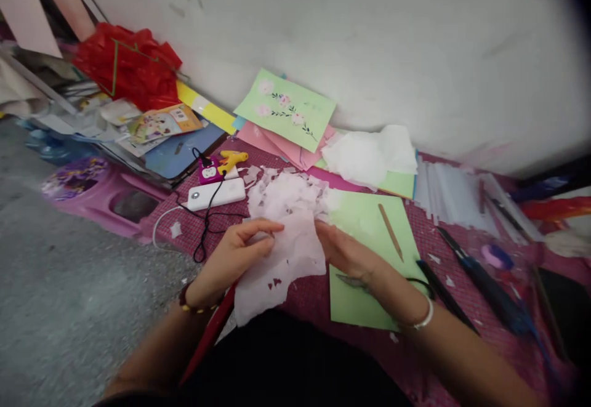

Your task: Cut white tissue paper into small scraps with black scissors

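A thin, pale pinkish-white sheet of tissue paper (295,253) with a ragged edge and a few small holes lies in front of me. My left hand (244,250) rests over its left side, index finger and thumb stretched out and apart. Along the sheet's right edge is my right hand (344,248), fingers extended close together, their tips partly hidden by the paper. Behind the sheet spreads a heap of torn paper scraps (290,191). A metal blade (353,281) sticks out beneath my right wrist, over a light green sheet (360,308).
A brown pencil (390,233) lies on the green sheet. On the left are a white power bank (216,194), black cables and a yellow glue gun (232,159). A green card with painted flowers (286,108) leans at the back. Glue sticks (450,194) lie right.
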The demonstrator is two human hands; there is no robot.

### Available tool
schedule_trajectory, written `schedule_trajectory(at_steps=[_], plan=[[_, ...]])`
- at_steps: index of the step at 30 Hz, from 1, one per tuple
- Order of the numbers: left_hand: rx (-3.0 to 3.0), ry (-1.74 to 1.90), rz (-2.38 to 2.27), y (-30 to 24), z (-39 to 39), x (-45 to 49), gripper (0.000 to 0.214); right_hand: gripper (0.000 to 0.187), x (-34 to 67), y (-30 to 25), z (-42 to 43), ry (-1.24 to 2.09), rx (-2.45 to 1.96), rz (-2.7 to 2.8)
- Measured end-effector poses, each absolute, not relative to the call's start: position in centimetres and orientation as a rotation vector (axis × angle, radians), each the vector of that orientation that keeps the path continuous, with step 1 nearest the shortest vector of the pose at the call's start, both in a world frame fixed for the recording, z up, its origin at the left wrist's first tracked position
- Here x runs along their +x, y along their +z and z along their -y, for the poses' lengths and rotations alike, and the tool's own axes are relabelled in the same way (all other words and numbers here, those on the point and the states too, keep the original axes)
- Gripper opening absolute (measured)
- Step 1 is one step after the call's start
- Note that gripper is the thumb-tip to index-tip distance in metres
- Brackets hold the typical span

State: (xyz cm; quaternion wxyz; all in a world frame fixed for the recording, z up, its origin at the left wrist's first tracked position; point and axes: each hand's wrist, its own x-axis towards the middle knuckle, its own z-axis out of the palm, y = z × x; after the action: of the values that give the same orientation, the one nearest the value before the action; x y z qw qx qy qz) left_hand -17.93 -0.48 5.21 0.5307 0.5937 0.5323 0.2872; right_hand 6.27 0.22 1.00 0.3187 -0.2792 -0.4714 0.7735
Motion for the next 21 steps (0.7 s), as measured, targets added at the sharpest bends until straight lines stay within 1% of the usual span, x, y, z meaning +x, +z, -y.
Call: schedule_trajectory(at_steps=[2,3,4,7,9,13,15,19,21], plan=[[1.54,0.645,-1.188,5.6,-0.6,-16.3,0.034,0.073,6.5,1.1,1.4,1.969,-0.791,1.103],[1.613,0.639,-1.138,5.7,-1.1,-15.5,0.036,0.07,6.8,1.2,2.0,1.927,-0.832,1.052],[1.685,0.64,-1.09,5.9,-1.5,-14.7,0.04,0.065,7.2,1.3,2.5,1.891,-0.875,1.0],[1.824,0.648,-0.992,6.4,-2.2,-12.7,0.048,0.042,8.7,1.3,3.5,1.773,-1.0,0.796],[1.83,0.643,-0.976,6.8,-2.3,-11.6,0.053,0.034,9.9,1.1,4.0,1.671,-1.048,0.654],[1.646,0.579,-0.965,7.0,-2.1,-9.5,0.059,0.034,12.3,0.8,4.7,1.446,-1.167,0.603],[1.534,0.534,-0.953,6.3,-2.2,-8.1,0.065,0.035,13.7,0.6,4.7,1.371,-1.232,0.633],[1.329,0.565,-0.896,2.9,-2.2,-4.8,0.098,0.032,17.3,0.1,3.8,1.288,-1.355,0.7],[1.195,0.535,-0.868,1.0,-2.0,-3.7,0.106,0.03,19.2,-0.2,3.7,1.273,-1.438,0.76]])
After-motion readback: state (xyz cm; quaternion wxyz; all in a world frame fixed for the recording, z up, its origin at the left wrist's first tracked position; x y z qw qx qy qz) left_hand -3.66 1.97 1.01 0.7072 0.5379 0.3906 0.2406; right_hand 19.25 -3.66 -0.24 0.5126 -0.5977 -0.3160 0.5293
